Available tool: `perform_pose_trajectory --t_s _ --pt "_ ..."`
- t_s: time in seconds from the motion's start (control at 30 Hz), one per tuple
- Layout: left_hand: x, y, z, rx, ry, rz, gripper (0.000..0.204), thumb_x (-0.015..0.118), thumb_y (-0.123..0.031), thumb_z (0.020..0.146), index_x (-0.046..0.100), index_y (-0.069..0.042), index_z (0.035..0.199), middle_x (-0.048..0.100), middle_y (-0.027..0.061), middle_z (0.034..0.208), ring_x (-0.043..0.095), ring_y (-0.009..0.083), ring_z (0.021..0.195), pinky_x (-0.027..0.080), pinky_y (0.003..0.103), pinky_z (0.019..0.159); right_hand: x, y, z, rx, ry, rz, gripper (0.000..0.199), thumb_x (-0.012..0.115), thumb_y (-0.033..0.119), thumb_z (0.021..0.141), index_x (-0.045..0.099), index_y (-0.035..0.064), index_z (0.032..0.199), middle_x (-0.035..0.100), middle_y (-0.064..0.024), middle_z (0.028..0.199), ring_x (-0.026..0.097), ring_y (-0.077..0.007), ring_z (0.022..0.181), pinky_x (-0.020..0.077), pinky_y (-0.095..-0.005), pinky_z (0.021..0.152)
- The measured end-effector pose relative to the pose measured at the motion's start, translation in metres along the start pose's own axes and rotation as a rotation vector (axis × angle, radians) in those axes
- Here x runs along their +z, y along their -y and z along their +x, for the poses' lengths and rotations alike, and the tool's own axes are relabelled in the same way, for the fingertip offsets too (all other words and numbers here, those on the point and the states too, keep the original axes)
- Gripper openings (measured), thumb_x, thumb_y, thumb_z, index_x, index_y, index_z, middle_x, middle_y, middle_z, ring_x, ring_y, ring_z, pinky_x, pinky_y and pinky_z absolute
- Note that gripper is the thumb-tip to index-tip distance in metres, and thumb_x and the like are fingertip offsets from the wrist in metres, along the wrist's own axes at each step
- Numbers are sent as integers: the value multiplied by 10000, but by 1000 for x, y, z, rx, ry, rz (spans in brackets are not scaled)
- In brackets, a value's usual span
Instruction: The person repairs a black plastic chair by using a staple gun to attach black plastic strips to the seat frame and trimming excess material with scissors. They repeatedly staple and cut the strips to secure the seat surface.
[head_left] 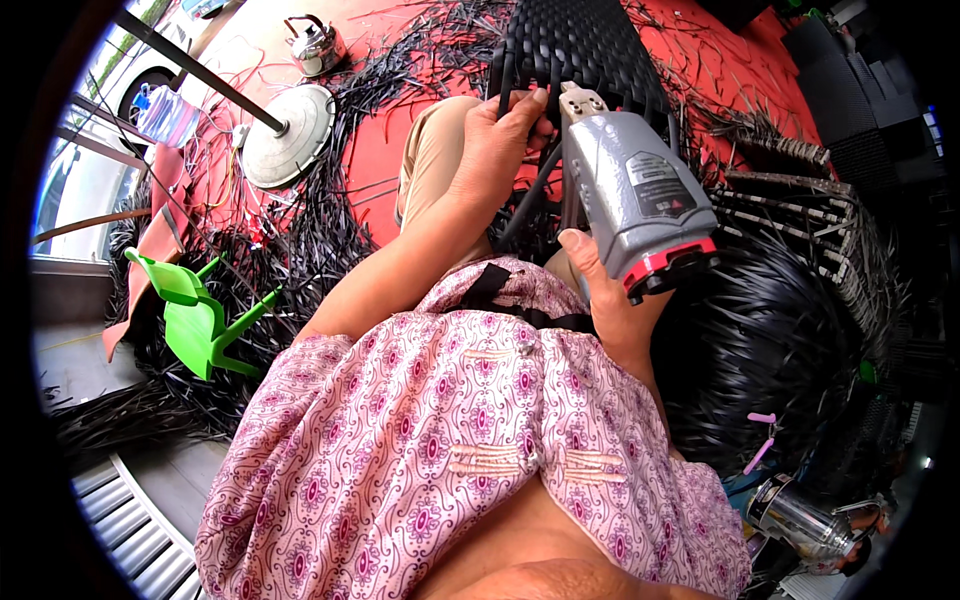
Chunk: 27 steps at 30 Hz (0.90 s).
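Observation:
My left hand (492,150) grips the loose black strips at the lower edge of a black woven panel (580,45) that lies over my knee. My right hand (612,300) holds a grey power stapler (640,195) with a red base, its metal nose touching the panel's edge right beside my left thumb. A black strip (530,205) hangs down between the two hands. My pink patterned blouse fills the lower middle of the view.
Heaps of black strips (310,215) cover the red floor (385,150). A fan stand with a round base (288,135), a kettle (315,45) and a water bottle (165,115) lie far left; a toppled green plastic chair (195,315) left. Woven frames (790,215) stack right; a metal flask (800,520) sits low right.

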<state>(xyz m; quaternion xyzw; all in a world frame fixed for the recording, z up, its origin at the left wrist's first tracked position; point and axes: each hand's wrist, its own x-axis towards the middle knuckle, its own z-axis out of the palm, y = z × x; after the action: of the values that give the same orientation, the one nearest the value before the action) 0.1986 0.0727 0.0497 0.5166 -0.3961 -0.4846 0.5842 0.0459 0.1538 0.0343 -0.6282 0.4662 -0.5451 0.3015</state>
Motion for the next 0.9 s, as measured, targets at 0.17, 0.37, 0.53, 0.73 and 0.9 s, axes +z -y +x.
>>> perform_pose_trajectory --t_s 0.17,0.37,0.53,0.73,0.9 --pt "-5 6 9 17 25 -37 222 607 -202 937 650 -47 785 585 -18 650 499 49 549 395 196 501 17 8 3 115 5 114 488 820 39 732 556 -26 1138 591 -74 1080 570 -167 951 460 -312 874" --pt "-5 50 33 118 62 -312 234 599 -173 938 661 -30 763 564 -31 638 479 37 567 374 204 512 29 -2 8 88 -11 12 461 814 50 747 565 -27 1126 598 -63 1067 571 -158 944 461 -309 865" --pt "-7 48 30 74 81 -339 201 602 -160 933 691 -9 835 615 -19 690 516 37 600 417 200 547 35 -2 11 43 -17 -27 425 807 57 757 580 -30 1106 606 -64 1045 575 -157 930 464 -308 858" --pt "-4 47 27 63 51 -379 207 601 -153 929 710 22 948 687 18 821 597 55 725 486 210 655 37 -1 13 63 14 -44 467 801 52 758 558 -34 1147 600 -76 1081 578 -163 961 463 -312 884" --pt "-5 48 29 90 68 -358 226 602 -168 932 712 27 957 691 19 831 597 52 734 485 209 666 41 -6 12 26 -37 -78 473 800 47 757 554 -34 1153 596 -82 1092 577 -165 973 464 -318 894"
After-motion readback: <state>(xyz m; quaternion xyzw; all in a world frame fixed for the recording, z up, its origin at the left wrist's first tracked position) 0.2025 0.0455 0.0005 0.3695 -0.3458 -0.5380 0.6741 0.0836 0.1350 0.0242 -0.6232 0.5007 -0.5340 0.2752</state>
